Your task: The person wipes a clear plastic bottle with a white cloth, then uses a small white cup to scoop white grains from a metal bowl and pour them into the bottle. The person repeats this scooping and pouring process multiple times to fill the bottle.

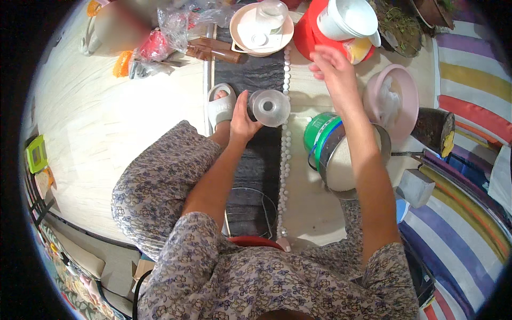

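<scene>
My left hand (243,125) grips the side of a clear plastic vessel, probably a bottle, seen from straight above. On top of it sits a round, clear funnel-like piece (271,108) with a dark hole in its middle. My right hand (334,69) is raised in front of a red basin (306,34), its fingers loosely bent and apart, with nothing visible in them. Below my right forearm stands a green bucket (322,130). A metal-rimmed pan (341,176) of pale, fine material sits against it, partly hidden by that forearm.
A cream basin (236,38) with clear containers stands ahead, beside brown plastic bottles (216,50) and plastic bags (174,30). A white bucket (340,24) rests over the red basin. To the right are a pink basin (412,100) and a log (432,128). White pebbles (285,160) line the dark strip.
</scene>
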The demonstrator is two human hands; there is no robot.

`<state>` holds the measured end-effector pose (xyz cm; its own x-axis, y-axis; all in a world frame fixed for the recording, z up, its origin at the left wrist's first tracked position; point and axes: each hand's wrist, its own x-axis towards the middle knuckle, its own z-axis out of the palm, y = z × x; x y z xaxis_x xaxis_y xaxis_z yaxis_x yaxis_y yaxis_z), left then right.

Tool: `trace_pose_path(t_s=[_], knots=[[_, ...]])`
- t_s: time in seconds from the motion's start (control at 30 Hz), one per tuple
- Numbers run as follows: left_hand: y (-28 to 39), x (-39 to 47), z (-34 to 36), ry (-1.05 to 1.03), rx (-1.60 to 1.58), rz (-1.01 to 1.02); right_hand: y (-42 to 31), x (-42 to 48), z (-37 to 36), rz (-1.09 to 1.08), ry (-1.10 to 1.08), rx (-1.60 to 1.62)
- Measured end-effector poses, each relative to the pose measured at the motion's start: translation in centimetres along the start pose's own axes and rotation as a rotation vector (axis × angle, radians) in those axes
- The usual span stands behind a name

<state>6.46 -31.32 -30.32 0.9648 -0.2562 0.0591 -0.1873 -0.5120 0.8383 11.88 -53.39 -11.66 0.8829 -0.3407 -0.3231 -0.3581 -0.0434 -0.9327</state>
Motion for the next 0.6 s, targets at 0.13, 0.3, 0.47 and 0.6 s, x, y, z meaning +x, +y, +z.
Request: trace_pose_path(t_s=[0.13, 0.3, 0.47, 0.6], knots=[[2.5, -1.2, -0.3, 0.112, 0.009, -0.087, -0.6, 7.1, 1.8, -0.608, 0.145, -0.734], [4.3, -6.9, 0.3, 0.181, -0.074, -0.366, -1.9, 11.8, 7.9, -0.562, 0.096, -0.950], [6.3, -11.4, -0.4, -0.315, -0.097, -0.416, 1.8, 14.5, 11.2, -0.353, 0.141, -0.902], [8.1, -12.2, 0.2, -0.564, -0.120, -0.413, 1.3, 11.5, 8.4, -0.565, 0.304, -0.731]])
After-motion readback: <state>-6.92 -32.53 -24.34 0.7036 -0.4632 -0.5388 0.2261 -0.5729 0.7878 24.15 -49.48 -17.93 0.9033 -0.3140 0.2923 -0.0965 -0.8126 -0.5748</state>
